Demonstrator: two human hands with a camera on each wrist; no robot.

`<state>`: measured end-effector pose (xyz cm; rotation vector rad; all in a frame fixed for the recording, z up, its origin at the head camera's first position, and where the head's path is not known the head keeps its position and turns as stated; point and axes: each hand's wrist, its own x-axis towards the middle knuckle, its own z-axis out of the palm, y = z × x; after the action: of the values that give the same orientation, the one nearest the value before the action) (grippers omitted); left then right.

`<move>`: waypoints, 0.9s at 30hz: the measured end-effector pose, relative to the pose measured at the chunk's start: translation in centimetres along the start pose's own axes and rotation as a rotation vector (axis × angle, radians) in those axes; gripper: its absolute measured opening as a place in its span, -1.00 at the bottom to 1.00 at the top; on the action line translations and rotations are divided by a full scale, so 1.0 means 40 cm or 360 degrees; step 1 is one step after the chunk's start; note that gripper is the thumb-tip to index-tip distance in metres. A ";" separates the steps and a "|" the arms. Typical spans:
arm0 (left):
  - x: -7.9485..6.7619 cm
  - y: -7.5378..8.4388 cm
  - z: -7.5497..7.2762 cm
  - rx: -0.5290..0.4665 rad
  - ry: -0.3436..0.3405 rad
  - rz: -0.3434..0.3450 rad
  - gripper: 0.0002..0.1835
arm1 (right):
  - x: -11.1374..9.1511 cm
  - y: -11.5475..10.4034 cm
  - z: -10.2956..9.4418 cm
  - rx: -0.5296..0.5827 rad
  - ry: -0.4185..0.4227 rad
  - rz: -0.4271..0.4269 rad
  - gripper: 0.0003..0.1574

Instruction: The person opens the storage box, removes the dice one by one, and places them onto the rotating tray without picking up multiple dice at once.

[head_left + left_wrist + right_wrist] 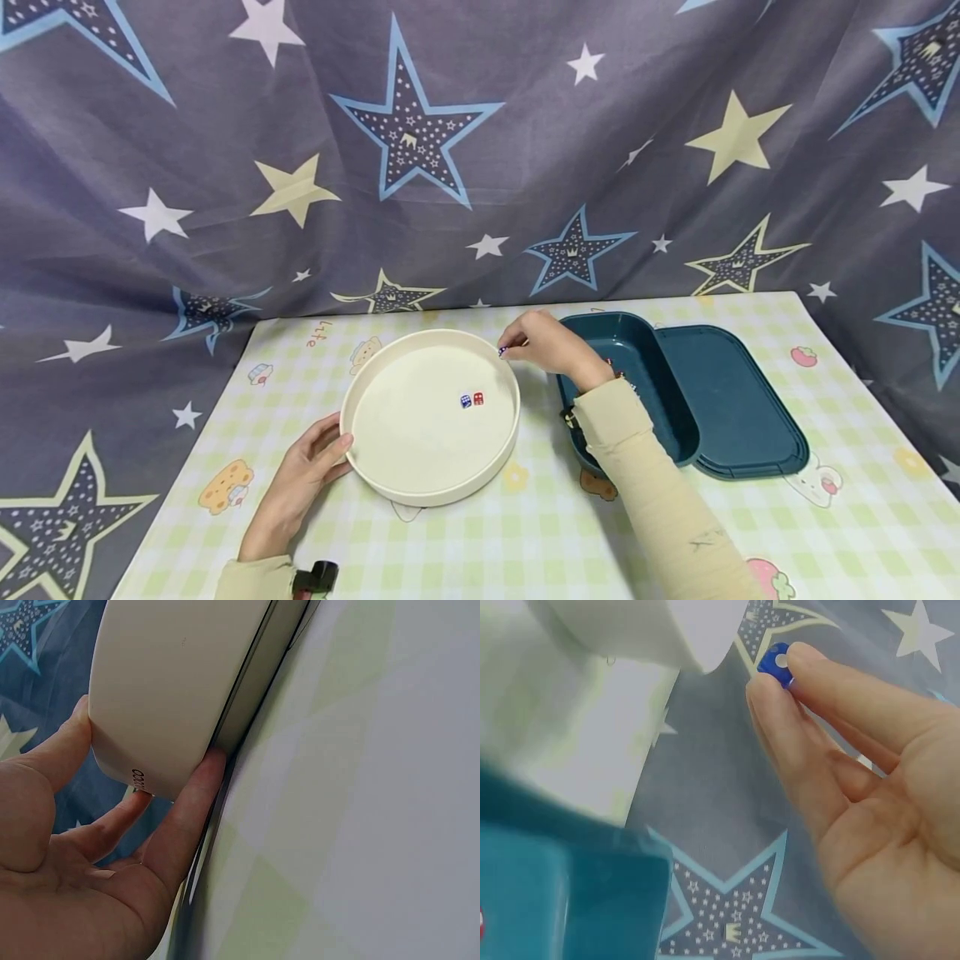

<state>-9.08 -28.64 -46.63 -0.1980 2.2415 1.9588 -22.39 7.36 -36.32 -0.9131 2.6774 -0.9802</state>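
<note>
A round cream tray (420, 417) with a raised rim lies on the table. Inside it, right of the middle, a blue die (466, 401) and a red die (478, 399) sit side by side. My left hand (306, 475) grips the tray's left rim, thumb at the top edge and fingers low on the outer wall in the left wrist view. Between thumb and fingertip my right hand (547, 343) pinches another blue die (777, 664), held at the tray's upper right rim. The right forearm crosses over a dark teal box (667, 400) with several small dice in it.
A dark teal lid (738, 404) lies right of the box, partly against its side. The table wears a green checked cloth (862, 500) with cartoon prints. Behind it hangs a grey-blue curtain (525, 167) with stars.
</note>
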 end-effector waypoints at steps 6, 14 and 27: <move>0.000 0.003 0.000 0.0011 0.0001 -0.0010 -0.30 | 0.013 -0.024 0.024 0.0041 -0.0051 0.0029 -0.88; 0.003 0.006 -0.006 0.0038 0.0010 -0.0012 -0.29 | 0.036 -0.051 0.063 0.0053 -0.0095 -0.0005 -0.88; 0.007 -0.005 -0.001 0.0030 0.0004 -0.0016 -0.28 | 0.052 -0.058 0.140 0.0070 -0.0203 0.0001 -0.86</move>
<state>-9.33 -28.71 -46.88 -0.2096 2.2552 1.9326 -21.08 1.73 -39.07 -0.9327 2.5409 -0.9428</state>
